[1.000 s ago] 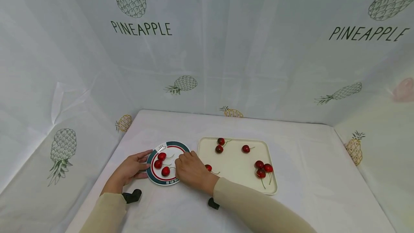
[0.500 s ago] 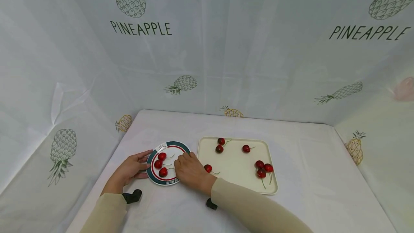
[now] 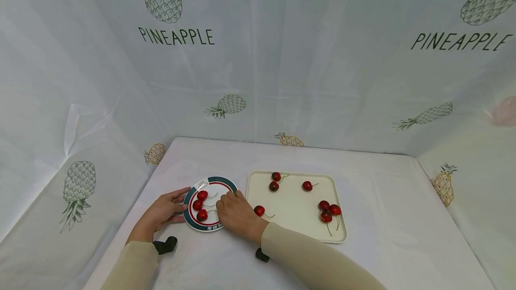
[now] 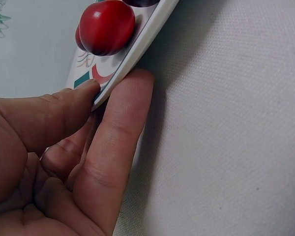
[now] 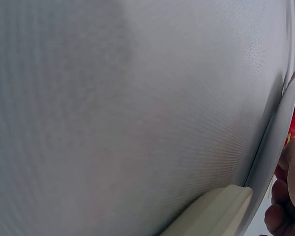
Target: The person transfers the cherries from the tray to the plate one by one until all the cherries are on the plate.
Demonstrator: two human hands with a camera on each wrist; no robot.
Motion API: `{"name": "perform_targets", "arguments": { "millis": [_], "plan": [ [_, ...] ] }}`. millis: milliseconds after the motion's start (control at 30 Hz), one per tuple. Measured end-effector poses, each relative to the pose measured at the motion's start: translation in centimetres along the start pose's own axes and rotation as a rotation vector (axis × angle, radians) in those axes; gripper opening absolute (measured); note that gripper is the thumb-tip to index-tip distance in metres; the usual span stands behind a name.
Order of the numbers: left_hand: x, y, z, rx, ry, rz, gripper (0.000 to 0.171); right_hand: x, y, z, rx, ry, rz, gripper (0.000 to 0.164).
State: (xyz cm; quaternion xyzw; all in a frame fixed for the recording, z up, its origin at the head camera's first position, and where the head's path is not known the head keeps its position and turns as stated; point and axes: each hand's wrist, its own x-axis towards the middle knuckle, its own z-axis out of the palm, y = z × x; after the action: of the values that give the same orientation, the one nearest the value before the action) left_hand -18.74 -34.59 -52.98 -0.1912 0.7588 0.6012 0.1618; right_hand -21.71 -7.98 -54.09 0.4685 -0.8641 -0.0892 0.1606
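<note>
Head view: the left hand (image 3: 162, 211) grips the edge of a round white plate with a teal rim (image 3: 221, 180). The right hand (image 3: 238, 216), fingers curled, meets the stem of a glossy red cherry (image 3: 202, 215) on that plate, apparently pinching it; its fingertips are hidden. A rectangular cream tray (image 3: 294, 214) lies just beyond. The fruit should prove light and slippery, best held by its thin, flexible stem.

Left wrist view: thumb and fingers clamp the seemingly stiff rim.

Right wrist view: the fingers are mostly cropped.
</note>
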Motion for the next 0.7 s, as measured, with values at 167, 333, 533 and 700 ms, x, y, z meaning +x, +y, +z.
{"name": "perform_targets", "arguments": {
  "millis": [167, 333, 533, 700],
  "plan": [
    [-0.1, 0.1, 0.1, 0.010, 0.007, -0.001, 0.068, -0.1, 0.0, -0.1, 0.010, 0.002, 0.002, 0.019],
    [0.0, 0.1, 0.2, 0.017, 0.016, 0.001, 0.067, -0.3, 0.2, -0.4, 0.038, 0.032, 0.012, 0.019],
    [0.1, 0.0, 0.2, 0.022, 0.020, 0.002, 0.067, -0.9, 0.5, -1.3, 0.046, 0.110, 0.018, 0.024],
    [0.1, -0.1, 0.2, 0.017, 0.025, 0.000, 0.066, -1.8, 1.3, -2.1, 0.013, 0.139, 0.008, 0.020]
  ]
}}
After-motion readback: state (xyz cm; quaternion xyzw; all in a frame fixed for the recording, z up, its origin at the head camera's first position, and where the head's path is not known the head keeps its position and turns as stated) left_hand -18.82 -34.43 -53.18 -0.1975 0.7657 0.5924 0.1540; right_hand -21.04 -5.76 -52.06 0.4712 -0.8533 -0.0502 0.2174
